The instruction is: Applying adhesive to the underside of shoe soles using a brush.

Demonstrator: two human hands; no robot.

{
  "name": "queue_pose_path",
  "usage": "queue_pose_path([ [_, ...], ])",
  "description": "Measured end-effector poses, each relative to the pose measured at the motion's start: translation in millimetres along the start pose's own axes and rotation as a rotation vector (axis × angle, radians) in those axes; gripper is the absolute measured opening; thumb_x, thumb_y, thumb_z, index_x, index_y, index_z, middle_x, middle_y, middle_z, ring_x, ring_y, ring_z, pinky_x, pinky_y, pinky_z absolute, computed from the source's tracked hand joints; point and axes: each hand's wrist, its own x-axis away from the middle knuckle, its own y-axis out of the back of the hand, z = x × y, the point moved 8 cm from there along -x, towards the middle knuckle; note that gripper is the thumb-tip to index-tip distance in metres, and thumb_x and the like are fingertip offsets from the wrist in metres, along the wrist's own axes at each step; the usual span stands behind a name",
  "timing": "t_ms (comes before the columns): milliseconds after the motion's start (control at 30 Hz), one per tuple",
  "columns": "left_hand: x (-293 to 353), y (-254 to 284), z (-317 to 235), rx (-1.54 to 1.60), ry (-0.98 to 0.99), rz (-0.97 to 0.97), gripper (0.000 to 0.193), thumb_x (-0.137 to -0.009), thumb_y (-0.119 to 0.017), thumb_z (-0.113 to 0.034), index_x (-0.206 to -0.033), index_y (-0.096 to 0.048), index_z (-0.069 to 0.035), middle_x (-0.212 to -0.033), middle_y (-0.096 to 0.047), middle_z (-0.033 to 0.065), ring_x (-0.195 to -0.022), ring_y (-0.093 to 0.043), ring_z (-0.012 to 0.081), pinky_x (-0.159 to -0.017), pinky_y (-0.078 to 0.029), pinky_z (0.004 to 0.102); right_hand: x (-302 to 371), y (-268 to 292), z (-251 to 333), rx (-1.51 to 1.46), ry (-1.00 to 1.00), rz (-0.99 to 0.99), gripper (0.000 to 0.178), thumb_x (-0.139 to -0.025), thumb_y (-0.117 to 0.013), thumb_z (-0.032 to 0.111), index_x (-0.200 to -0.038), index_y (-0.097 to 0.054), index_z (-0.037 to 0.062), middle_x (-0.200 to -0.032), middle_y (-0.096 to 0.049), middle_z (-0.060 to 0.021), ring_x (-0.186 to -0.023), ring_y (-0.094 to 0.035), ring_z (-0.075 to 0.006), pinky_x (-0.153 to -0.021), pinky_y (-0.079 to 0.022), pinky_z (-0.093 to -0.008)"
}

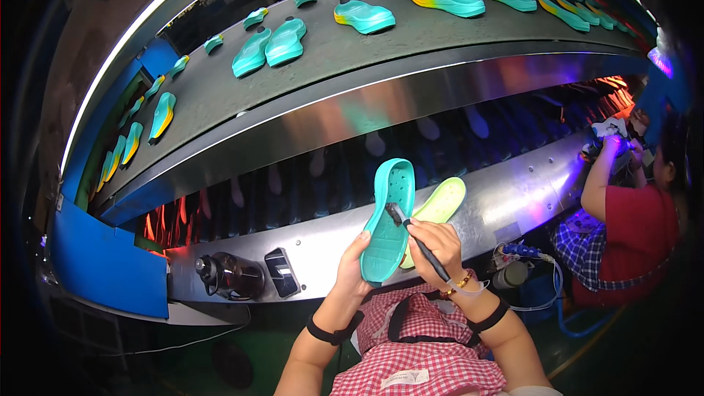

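Note:
A teal shoe sole [381, 246] is tilted up in front of me, its hollow inner side with small holes facing me. My left hand [353, 262] grips it by its lower left edge. My right hand [438, 248] is closed round the dark handle of a brush [394, 213], and the bristles meet the inside of the sole around its middle. A clear thin tube trails from the handle's end by the wrist. Partly covered by the teal sole and my right hand, a yellow-green sole [444, 202] lies behind them at the metal ledge.
Across the far side runs a dark conveyor belt [315, 77] carrying several teal and yellow soles. On the metal ledge [506, 191] to my left are a dark bottle [233, 277] and a phone [282, 271]. A co-worker in red [634, 227] sits at right, near cables and a jar [511, 276].

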Motion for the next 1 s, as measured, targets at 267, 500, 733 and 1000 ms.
queue_pose_path([
  [267,4.7,6.8,12.8,-0.008,0.086,0.022,0.050,-0.088,-0.039,-0.032,-0.126,-0.035,0.000,-0.118,-0.050,0.0187,-0.104,-0.053,0.0325,-0.087,-0.045,0.0476,-13.6,4.7,-40.3,-0.095,-0.135,-0.004,0.020,-0.069,-0.063,0.001,-0.089,-0.062,0.0008,-0.089,-0.063,-0.0142,-0.077,-0.060,-0.0270,-0.070,-0.044,-0.0339],
  [500,-2.3,19.5,7.3,0.150,0.047,-0.075,0.045,-0.091,-0.032,-0.032,-0.124,-0.039,-0.002,-0.116,-0.051,0.0148,-0.104,-0.053,0.0274,-0.090,-0.043,0.0404,24.4,-14.1,38.5,0.130,0.267,0.254,0.020,-0.069,-0.060,0.010,-0.088,-0.060,0.0038,-0.093,-0.061,-0.0112,-0.079,-0.060,-0.0195,-0.065,-0.045,-0.0284],
  [733,-9.9,24.6,13.3,0.089,0.067,-0.095,0.043,-0.093,-0.029,-0.033,-0.121,-0.041,-0.002,-0.114,-0.052,0.0145,-0.104,-0.052,0.0257,-0.091,-0.042,0.0388,31.2,-14.9,43.2,-0.021,0.226,0.309,0.020,-0.069,-0.062,0.009,-0.088,-0.061,0.0040,-0.091,-0.062,-0.0115,-0.082,-0.061,-0.0214,-0.067,-0.046,-0.0295],
  [1000,10.7,6.2,-34.3,-0.352,-0.089,-0.011,0.049,-0.091,-0.039,-0.030,-0.129,-0.034,0.001,-0.119,-0.049,0.0132,-0.106,-0.051,0.0207,-0.091,-0.040,0.0343,27.3,18.3,-47.6,-1.181,-0.642,0.242,0.018,-0.079,-0.055,0.009,-0.093,-0.058,-0.0016,-0.095,-0.062,-0.0170,-0.088,-0.060,-0.0259,-0.081,-0.046,-0.0347],
])
